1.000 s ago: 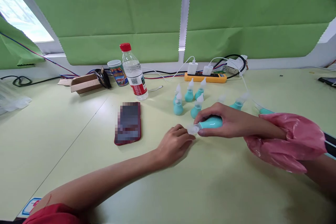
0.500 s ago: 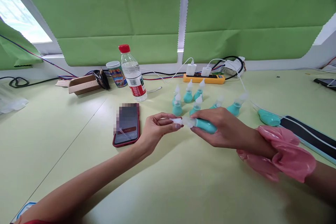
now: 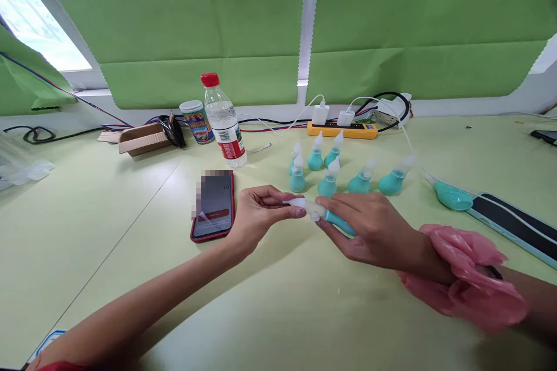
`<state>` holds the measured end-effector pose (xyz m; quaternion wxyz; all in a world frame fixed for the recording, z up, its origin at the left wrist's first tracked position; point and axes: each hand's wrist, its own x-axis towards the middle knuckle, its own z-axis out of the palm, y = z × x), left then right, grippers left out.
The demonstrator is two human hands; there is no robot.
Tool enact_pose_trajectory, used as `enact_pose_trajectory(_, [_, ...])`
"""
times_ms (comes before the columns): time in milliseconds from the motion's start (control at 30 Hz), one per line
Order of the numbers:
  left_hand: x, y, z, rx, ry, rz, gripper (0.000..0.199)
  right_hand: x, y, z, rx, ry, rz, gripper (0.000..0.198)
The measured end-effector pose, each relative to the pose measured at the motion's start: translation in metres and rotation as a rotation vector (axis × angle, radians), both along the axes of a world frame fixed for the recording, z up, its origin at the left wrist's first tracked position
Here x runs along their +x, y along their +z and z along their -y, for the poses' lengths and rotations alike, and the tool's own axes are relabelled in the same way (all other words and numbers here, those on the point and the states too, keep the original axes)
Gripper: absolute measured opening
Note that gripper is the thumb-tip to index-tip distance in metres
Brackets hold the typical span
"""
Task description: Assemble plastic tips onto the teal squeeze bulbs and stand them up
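Note:
A teal-and-clear bulb nasal aspirator [image 3: 342, 224] is held sideways above the table between both hands. My left hand [image 3: 261, 212] pinches its pointed white tip [image 3: 297, 202] between thumb and fingers. Closed around the bulb end is my right hand [image 3: 368, 221], its fingertips close to the clear middle section [image 3: 314, 208]. The tip and the clear section meet between the hands; whether they are fully joined, I cannot tell. Behind the hands stand several similar aspirators, among them one at the front left [image 3: 297, 178] and one tilted at the right [image 3: 391, 182].
A phone [image 3: 213, 208] lies left of my left hand. Behind it stand a water bottle [image 3: 225, 133], a can [image 3: 198, 123] and a cardboard box [image 3: 145, 140]. A yellow power strip [image 3: 342, 129] with chargers sits at the back. To the right lie a teal object [image 3: 453, 196] and a dark tablet-like panel [image 3: 517, 226].
My right hand has turned the aspirator slightly, its bulb end now lower and a small clear knob facing down. My left hand keeps its pinch. The view has shifted a little.

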<state>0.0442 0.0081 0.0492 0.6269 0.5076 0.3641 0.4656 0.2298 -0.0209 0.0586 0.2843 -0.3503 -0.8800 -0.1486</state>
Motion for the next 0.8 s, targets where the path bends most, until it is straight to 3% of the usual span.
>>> enact_pose_trajectory(100, [0.0, 0.003, 0.003, 0.028, -0.029, -0.003, 0.02, 0.0, 0.001, 0.003, -0.057, 0.028, -0.019, 0.019])
enact_pose_trajectory(300, [-0.001, 0.011, 0.006, 0.073, -0.043, 0.014, 0.019, -0.001, 0.006, 0.001, -0.373, 0.096, -0.37, 0.014])
enact_pose_trajectory(400, [0.0, 0.017, 0.008, 0.088, -0.05, 0.04, 0.022, -0.004, 0.011, 0.002, -0.631, 0.059, -0.525, 0.015])
enact_pose_trajectory(567, [0.001, 0.024, 0.01, 0.105, -0.077, 0.012, 0.024, -0.003, 0.016, 0.0, -1.246, 0.168, -0.722, 0.023])
enact_pose_trajectory(667, [0.0, 0.025, 0.01, 0.112, -0.077, -0.036, 0.021, -0.003, 0.012, -0.003, -1.417, 0.287, -0.829, 0.024])
enact_pose_trajectory(800, [0.001, 0.021, 0.015, 0.154, -0.076, -0.061, 0.018, -0.004, 0.003, -0.008, -1.522, 0.395, -0.917, 0.023])
